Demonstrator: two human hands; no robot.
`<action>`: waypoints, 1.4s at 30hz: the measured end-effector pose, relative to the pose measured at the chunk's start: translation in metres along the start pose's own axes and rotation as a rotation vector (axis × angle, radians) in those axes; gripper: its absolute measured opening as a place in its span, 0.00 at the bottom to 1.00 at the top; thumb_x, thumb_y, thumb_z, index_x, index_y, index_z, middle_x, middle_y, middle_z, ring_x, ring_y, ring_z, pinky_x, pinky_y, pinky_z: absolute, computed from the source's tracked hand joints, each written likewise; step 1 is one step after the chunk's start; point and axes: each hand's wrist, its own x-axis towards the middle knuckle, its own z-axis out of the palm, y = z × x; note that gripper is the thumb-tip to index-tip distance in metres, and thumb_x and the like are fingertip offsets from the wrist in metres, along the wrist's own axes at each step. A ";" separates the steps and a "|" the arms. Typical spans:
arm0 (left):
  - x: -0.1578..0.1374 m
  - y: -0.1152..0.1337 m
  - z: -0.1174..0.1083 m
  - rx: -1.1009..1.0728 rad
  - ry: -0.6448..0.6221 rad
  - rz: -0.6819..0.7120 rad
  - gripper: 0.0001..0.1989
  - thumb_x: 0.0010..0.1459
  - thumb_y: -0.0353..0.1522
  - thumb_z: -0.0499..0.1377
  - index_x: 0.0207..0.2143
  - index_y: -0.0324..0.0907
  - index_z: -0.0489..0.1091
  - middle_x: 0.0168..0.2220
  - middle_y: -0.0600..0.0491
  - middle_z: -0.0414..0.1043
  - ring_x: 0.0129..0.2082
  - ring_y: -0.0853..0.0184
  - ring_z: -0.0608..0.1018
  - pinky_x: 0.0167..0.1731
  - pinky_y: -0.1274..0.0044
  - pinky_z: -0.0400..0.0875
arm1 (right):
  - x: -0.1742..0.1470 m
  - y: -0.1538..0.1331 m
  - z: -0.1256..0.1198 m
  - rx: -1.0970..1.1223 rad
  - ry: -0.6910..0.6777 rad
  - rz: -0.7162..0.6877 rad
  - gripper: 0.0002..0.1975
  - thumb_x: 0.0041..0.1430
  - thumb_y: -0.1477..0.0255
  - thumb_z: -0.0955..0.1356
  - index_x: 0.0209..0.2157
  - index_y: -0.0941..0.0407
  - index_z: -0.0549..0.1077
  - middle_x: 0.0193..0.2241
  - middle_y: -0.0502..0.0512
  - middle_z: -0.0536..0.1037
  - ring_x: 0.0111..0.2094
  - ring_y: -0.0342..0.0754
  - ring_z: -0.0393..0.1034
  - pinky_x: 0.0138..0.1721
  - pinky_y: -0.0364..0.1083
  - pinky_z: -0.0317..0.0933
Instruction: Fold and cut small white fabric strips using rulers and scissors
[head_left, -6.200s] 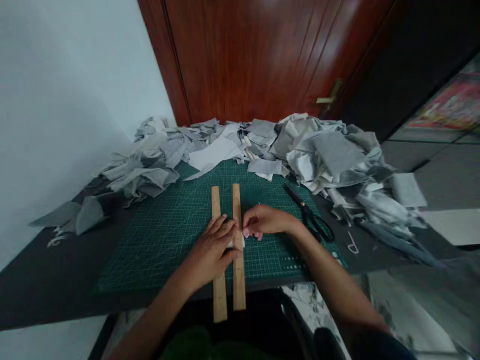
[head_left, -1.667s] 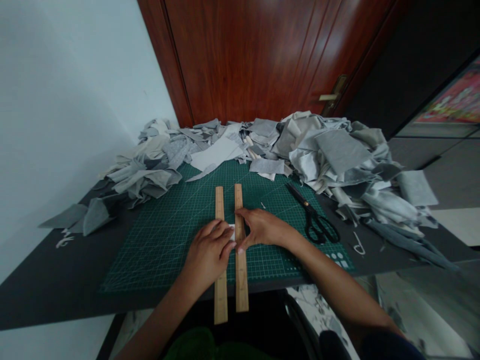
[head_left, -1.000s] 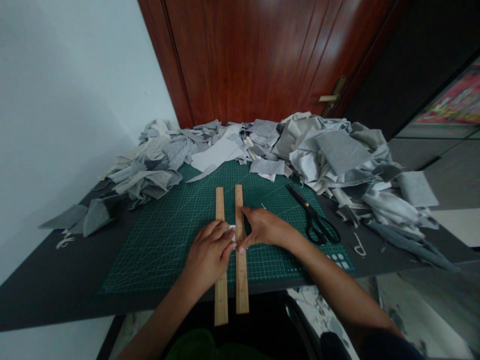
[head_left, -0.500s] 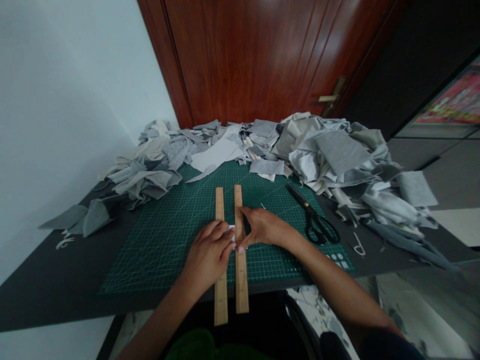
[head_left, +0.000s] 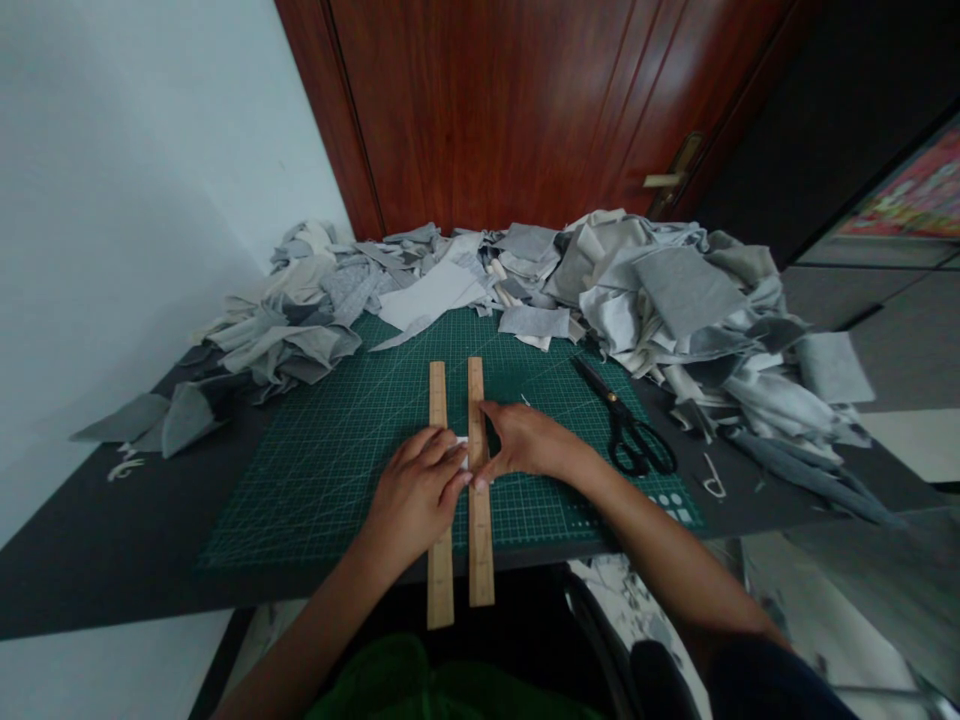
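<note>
Two wooden rulers lie nearly parallel on a green cutting mat (head_left: 315, 480), their near ends jutting past the table edge. My left hand (head_left: 417, 482) presses over the left wooden ruler (head_left: 441, 585), with its fingers together and pointing right. Between the rulers, a small white piece (head_left: 463, 453), apparently fabric, peeks out beside those fingertips; most of it is hidden. My right hand (head_left: 529, 445) grips the right wooden ruler (head_left: 481, 560), thumb on its near part and index finger farther up. The fingertips of both hands almost meet at that ruler.
Black-handled scissors (head_left: 630, 430) rest at the mat's right side. Grey and white fabric scraps (head_left: 690, 290) are heaped along the back and both sides of the dark table (head_left: 112, 560). A white thread scrap (head_left: 714, 478) lies at right. Behind stands a wooden door (head_left: 487, 110).
The whole scene sits slightly higher in the picture, as the camera has tilted. Both hands keep nearly the same hold on the rulers and the white piece.
</note>
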 end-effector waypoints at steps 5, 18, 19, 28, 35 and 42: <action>0.000 0.001 -0.001 -0.010 -0.004 0.008 0.14 0.67 0.29 0.58 0.53 0.43 0.76 0.56 0.48 0.74 0.61 0.53 0.70 0.60 0.57 0.69 | 0.000 -0.001 -0.001 -0.010 0.004 0.000 0.39 0.41 0.52 0.81 0.50 0.59 0.72 0.37 0.58 0.81 0.37 0.57 0.76 0.32 0.46 0.57; 0.000 0.002 -0.003 -0.006 -0.020 0.010 0.13 0.66 0.29 0.59 0.51 0.44 0.76 0.56 0.47 0.74 0.61 0.52 0.70 0.59 0.57 0.70 | 0.000 0.000 -0.001 -0.002 0.001 0.000 0.39 0.42 0.52 0.81 0.50 0.60 0.71 0.36 0.57 0.80 0.36 0.55 0.75 0.32 0.46 0.57; 0.000 0.001 -0.002 -0.004 -0.017 0.012 0.13 0.66 0.29 0.59 0.52 0.43 0.76 0.56 0.47 0.74 0.61 0.52 0.70 0.60 0.57 0.70 | 0.000 0.000 0.000 -0.008 0.001 0.004 0.38 0.42 0.52 0.80 0.49 0.60 0.72 0.36 0.57 0.80 0.35 0.55 0.75 0.32 0.46 0.57; 0.001 0.001 -0.002 0.004 -0.021 0.006 0.14 0.65 0.29 0.60 0.52 0.44 0.75 0.55 0.48 0.74 0.61 0.52 0.70 0.59 0.57 0.70 | 0.001 0.001 0.002 0.006 0.002 -0.010 0.40 0.41 0.51 0.81 0.50 0.59 0.71 0.39 0.59 0.82 0.40 0.59 0.77 0.34 0.47 0.59; 0.000 0.001 -0.004 0.012 -0.044 0.005 0.17 0.65 0.28 0.59 0.55 0.46 0.73 0.57 0.48 0.72 0.61 0.51 0.68 0.59 0.56 0.69 | 0.000 0.003 0.003 -0.002 0.016 -0.025 0.39 0.43 0.52 0.80 0.51 0.59 0.71 0.39 0.59 0.81 0.38 0.58 0.77 0.33 0.46 0.58; 0.000 0.002 -0.006 0.031 -0.087 0.034 0.18 0.68 0.29 0.56 0.58 0.47 0.71 0.58 0.47 0.69 0.62 0.51 0.66 0.59 0.56 0.66 | 0.001 0.004 0.005 -0.006 0.022 -0.042 0.42 0.43 0.50 0.79 0.53 0.61 0.70 0.40 0.62 0.81 0.39 0.60 0.77 0.33 0.47 0.59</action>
